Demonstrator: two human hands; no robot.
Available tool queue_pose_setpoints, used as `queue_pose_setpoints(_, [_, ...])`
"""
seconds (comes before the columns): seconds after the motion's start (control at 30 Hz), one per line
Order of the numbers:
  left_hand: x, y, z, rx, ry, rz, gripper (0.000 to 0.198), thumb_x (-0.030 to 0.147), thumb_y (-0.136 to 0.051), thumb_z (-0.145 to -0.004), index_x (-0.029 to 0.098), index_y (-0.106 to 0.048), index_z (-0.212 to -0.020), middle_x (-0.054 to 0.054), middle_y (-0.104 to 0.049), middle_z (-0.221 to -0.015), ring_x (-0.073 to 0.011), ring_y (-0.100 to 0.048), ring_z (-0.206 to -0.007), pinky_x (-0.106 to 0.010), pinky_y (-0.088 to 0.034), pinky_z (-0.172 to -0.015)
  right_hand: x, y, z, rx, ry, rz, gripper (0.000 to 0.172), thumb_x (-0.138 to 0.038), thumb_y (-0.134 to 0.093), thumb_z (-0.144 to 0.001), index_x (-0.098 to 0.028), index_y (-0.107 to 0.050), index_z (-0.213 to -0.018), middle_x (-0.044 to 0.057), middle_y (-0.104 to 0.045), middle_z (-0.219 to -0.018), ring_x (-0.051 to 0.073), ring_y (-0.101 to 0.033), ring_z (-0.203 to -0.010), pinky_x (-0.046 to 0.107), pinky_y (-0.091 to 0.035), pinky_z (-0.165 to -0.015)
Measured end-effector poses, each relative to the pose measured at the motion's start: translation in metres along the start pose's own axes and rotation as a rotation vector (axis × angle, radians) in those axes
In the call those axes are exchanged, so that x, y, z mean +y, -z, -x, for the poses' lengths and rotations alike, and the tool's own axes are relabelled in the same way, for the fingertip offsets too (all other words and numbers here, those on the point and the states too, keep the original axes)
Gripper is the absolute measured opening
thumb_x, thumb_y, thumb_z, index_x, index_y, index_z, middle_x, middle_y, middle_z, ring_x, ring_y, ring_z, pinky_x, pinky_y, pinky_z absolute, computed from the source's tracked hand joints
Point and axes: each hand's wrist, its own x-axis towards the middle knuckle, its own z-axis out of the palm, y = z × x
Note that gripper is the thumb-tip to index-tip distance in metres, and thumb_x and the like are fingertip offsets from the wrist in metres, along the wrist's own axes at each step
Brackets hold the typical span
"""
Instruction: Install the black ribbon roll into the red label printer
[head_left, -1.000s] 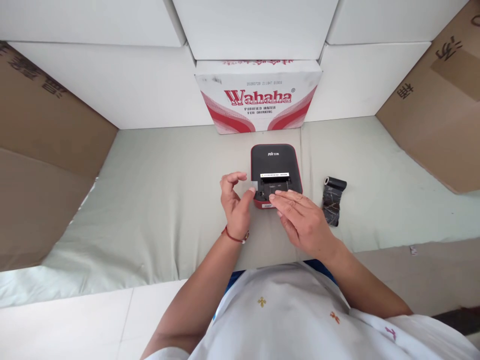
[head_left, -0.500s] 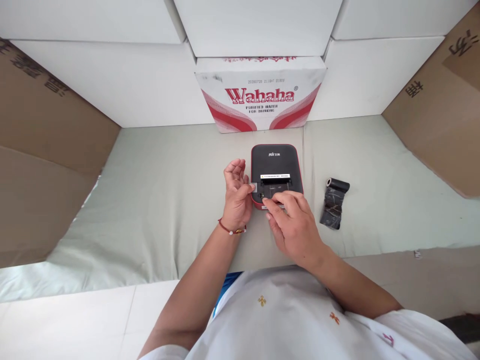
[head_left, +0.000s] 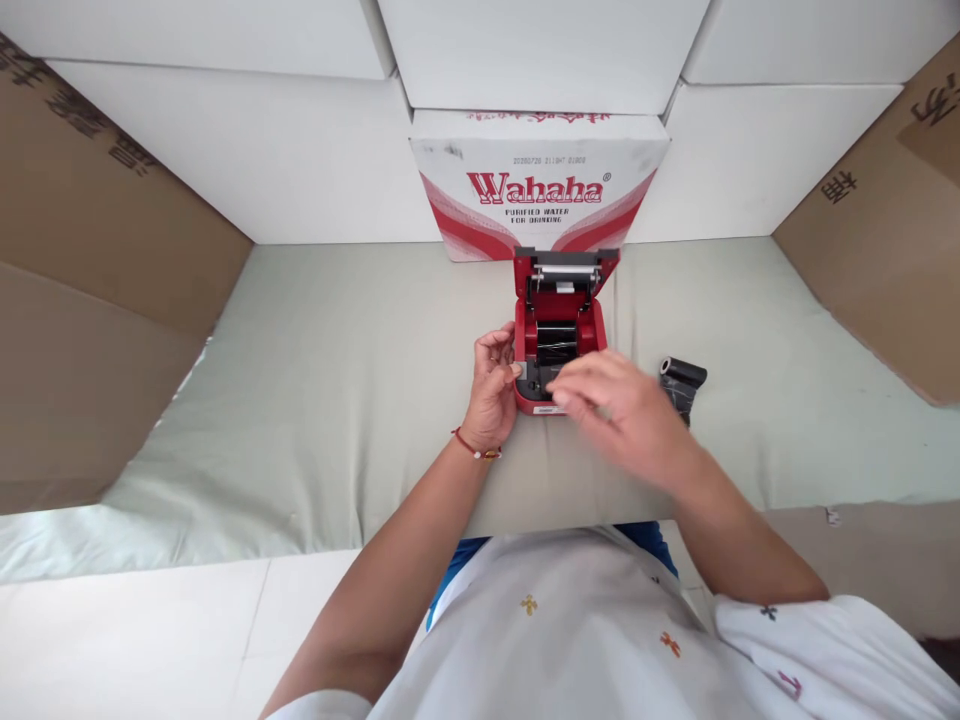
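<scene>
A small red and black label printer [head_left: 523, 398] sits on the cloth with its lid [head_left: 566, 272] raised. Inside its red body lies a black ribbon roll [head_left: 556, 340]. My left hand [head_left: 492, 390] grips the printer's left side, thumb on the grey tab at the left edge and fingers curled along the wall. Over the front right part of the printer hovers my right hand [head_left: 619, 415], smeared by motion; its fingertips are close to the black front panel, and whether they touch it or hold anything is unclear. A second black ribbon roll [head_left: 684, 374] lies to the right, partly hidden behind my right hand.
A white and red Wahaba-style water carton, printed Wahaha [head_left: 540, 195], stands right behind the printer. White boxes [head_left: 247, 150] are stacked along the back. Brown cardboard panels [head_left: 112, 330] flank both sides. Pale green cloth [head_left: 360, 400] covers the table, whose front edge is near my body.
The printer's lid has swung up and back, exposing the red inside and the ribbon roll. My right hand has moved slightly right; my left hand stays at the printer's left side.
</scene>
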Motion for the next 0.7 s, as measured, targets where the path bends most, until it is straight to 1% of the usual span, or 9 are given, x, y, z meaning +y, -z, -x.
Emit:
queue_pose_setpoints(0.07, [0.002,-0.004,0.001,0.005,-0.003,0.04,0.05,0.042,-0.086,-0.077,0.033,-0.062,-0.12,-0.004,-0.064,-0.155,-0.0266,-0.057,-0.15,-0.044,-0.049,-0.122,0.014,0.013,-0.022,0.002,-0.066,0.052,0.029,-0.029,-0.053,-0.113,-0.022,-0.082,-0.11,0.009,-0.082,-0.118,0.025,-0.073,-0.108,0.04,-0.057,-0.099])
queue_pose_setpoints(0.1, [0.003,-0.005,0.001,0.013,0.004,0.062,0.051,0.041,-0.086,-0.076,0.032,-0.063,-0.12,-0.004,-0.065,-0.153,-0.0273,-0.057,-0.15,-0.044,-0.047,-0.124,0.021,0.017,-0.035,-0.043,-0.115,0.113,0.03,-0.027,-0.052,-0.112,-0.022,-0.081,-0.113,0.01,-0.082,-0.122,0.026,-0.074,-0.109,0.04,-0.056,-0.098])
queue_pose_setpoints(0.17, [0.008,-0.008,0.002,0.034,0.039,0.109,0.051,0.038,-0.087,-0.073,0.031,-0.067,-0.119,-0.004,-0.067,-0.15,-0.0281,-0.056,-0.149,-0.044,-0.045,-0.125,0.03,0.018,-0.059,-0.244,-0.22,0.272,0.031,-0.023,-0.051,-0.11,-0.02,-0.082,-0.116,0.012,-0.082,-0.123,0.028,-0.076,-0.109,0.04,-0.056,-0.091])
queue_pose_setpoints(0.23, [0.011,-0.011,0.002,0.05,0.073,0.144,0.05,0.034,-0.088,-0.069,0.03,-0.07,-0.115,-0.003,-0.068,-0.147,-0.028,-0.057,-0.146,-0.042,-0.045,-0.123,0.034,0.012,-0.08,-0.473,-0.294,0.436,0.032,-0.019,-0.051,-0.107,-0.02,-0.082,-0.117,0.013,-0.083,-0.121,0.031,-0.077,-0.107,0.039,-0.054,-0.082])
queue_pose_setpoints(0.27, [0.013,-0.012,0.001,0.055,0.082,0.156,0.049,0.032,-0.087,-0.067,0.029,-0.07,-0.113,-0.003,-0.069,-0.145,-0.0278,-0.058,-0.144,-0.042,-0.046,-0.121,0.034,0.007,-0.089,-0.548,-0.314,0.504,0.032,-0.018,-0.053,-0.105,-0.02,-0.082,-0.117,0.014,-0.083,-0.121,0.033,-0.077,-0.108,0.039,-0.053,-0.08])
queue_pose_setpoints(0.33, [0.014,-0.013,0.001,0.058,0.086,0.166,0.048,0.03,-0.087,-0.066,0.029,-0.071,-0.111,-0.003,-0.07,-0.144,-0.0273,-0.06,-0.14,-0.041,-0.047,-0.117,0.032,-0.003,-0.102,-0.616,-0.336,0.582,0.031,-0.015,-0.057,-0.101,-0.018,-0.081,-0.12,0.018,-0.083,-0.123,0.035,-0.077,-0.11,0.039,-0.052,-0.079])
queue_pose_setpoints(0.43, [0.013,-0.013,0.0,0.054,0.077,0.161,0.047,0.031,-0.086,-0.067,0.029,-0.07,-0.112,-0.003,-0.069,-0.144,-0.0275,-0.061,-0.139,-0.041,-0.048,-0.115,0.03,-0.015,-0.111,-0.638,-0.377,0.607,0.029,-0.013,-0.064,-0.096,-0.014,-0.082,-0.119,0.023,-0.083,-0.118,0.038,-0.077,-0.111,0.039,-0.052,-0.08])
queue_pose_setpoints(0.57, [0.012,-0.013,0.0,0.064,0.073,0.157,0.047,0.03,-0.085,-0.068,0.028,-0.07,-0.113,-0.004,-0.068,-0.146,-0.0274,-0.06,-0.14,-0.041,-0.047,-0.116,0.031,-0.016,-0.11,-0.616,-0.424,0.616,0.029,-0.017,-0.065,-0.096,-0.014,-0.082,-0.12,0.023,-0.082,-0.121,0.038,-0.077,-0.113,0.039,-0.052,-0.08])
queue_pose_setpoints(0.7, [0.012,-0.014,0.0,0.049,0.068,0.162,0.045,0.03,-0.085,-0.069,0.028,-0.069,-0.111,-0.003,-0.07,-0.143,-0.0276,-0.062,-0.138,-0.042,-0.047,-0.116,0.022,-0.002,-0.095,-0.479,-0.438,0.529,0.033,-0.023,-0.062,-0.1,-0.017,-0.077,-0.129,0.019,-0.081,-0.126,0.036,-0.076,-0.11,0.039,-0.053,-0.081])
